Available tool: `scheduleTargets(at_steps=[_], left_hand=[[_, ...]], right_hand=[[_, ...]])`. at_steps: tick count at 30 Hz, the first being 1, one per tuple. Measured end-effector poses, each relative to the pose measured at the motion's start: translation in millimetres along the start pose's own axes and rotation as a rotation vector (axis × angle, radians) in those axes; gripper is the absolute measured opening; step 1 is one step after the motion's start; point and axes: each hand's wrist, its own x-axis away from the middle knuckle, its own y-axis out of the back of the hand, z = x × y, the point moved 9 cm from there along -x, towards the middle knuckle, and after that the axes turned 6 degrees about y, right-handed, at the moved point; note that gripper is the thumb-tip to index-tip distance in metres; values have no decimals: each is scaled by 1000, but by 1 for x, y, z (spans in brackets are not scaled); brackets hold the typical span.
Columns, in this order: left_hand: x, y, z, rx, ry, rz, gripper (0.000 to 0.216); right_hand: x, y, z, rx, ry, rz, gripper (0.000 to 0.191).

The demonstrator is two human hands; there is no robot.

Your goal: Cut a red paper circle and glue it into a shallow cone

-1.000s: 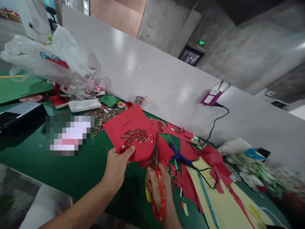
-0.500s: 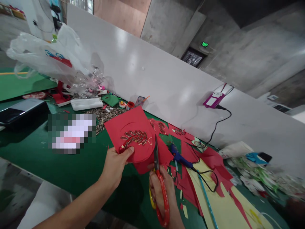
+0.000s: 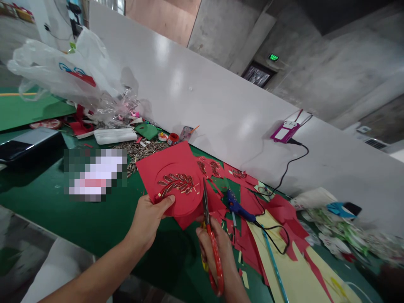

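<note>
My left hand (image 3: 154, 216) pinches the lower left edge of a sheet of red paper (image 3: 170, 158), thumb on top. On the sheet is a leafy sprig of sunflower seeds (image 3: 178, 184) inside a faint curved outline, and the lower right side is cut to a round edge. My right hand (image 3: 214, 244) is closed round the red and yellow handles of a pair of scissors (image 3: 215, 261). The blades point up at the right edge of the paper. Part of the red paper hangs down behind the round edge. The fingers under the sheet are hidden.
A blue glue gun (image 3: 238, 208) with a black cord lies right of the scissors, among red scraps and yellow paper (image 3: 293, 269). Loose sunflower seeds (image 3: 142, 151) are heaped behind the sheet. A plastic bag (image 3: 59, 75) stands at the left. A white partition (image 3: 205, 109) borders the table.
The red sheet and my left hand have shifted slightly left. The scissor blades have moved slightly left along with the sheet's edge. Both hands keep their hold.
</note>
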Motion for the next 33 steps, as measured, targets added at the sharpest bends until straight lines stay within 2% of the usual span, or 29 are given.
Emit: scheduleTargets(at_steps=[5, 12, 18, 25, 33], left_hand=[[-1, 0, 0, 13, -3, 14, 32], [2, -1, -1, 23, 5, 16, 32], [1, -1, -1, 6, 19, 23, 33], [0, 2, 3, -29, 45, 28, 39], [4, -4, 6, -17, 77, 92, 37]], right_hand=[[0, -4, 1, 39, -31, 39, 31], [4, -4, 1, -13, -20, 30, 30], [8, -4, 2, -61, -32, 78, 28], [4, 8, 5, 68, 63, -13, 25], [-1, 10, 11, 111, 114, 45, 32]])
